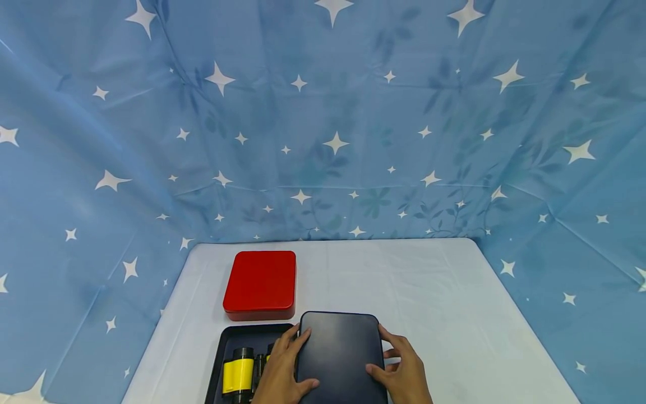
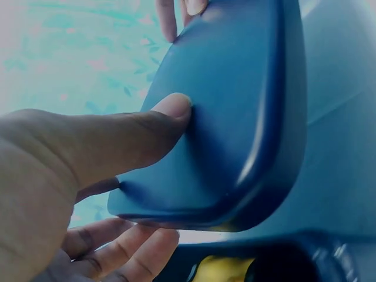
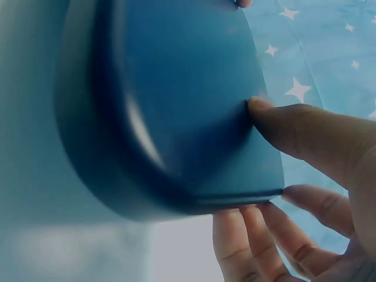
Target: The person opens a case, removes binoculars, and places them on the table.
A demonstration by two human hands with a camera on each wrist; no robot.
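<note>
Holding from both sides now, two bare hands share one dark navy, rounded-square lid with a smooth, satin face and a deep, softly curved side wall (image 1: 340, 359), down at six o'clock in the head view. At the lid's nine o'clock, the left hand (image 1: 280, 373) has its thumb pressed on the flat face, fingers curled at the edge, the gap between them just wide enough for the rim. Across at three o'clock, the right hand (image 1: 404, 367) mirrors that pinch, thumb on top, fingertips tucked at the wall. A pale streak of light slides along the rounded corner; metal or plastic, I cannot tell.

Just beside it at nine o'clock, partly behind the left hand, sits a shallow navy tray with rounded corners and a raised lip (image 1: 252, 337), and inside lies a chunky yellow-and-black cylindrical object (image 1: 238, 376), its yellow band bright between black ends. Up at eleven o'clock, a glossy red, rounded-square box (image 1: 261, 280) rests on the softly creased white cloth (image 1: 454, 314). Beyond, at twelve, hangs a blue, star-printed curtain (image 1: 323, 112), folded and faintly leafy.
</note>
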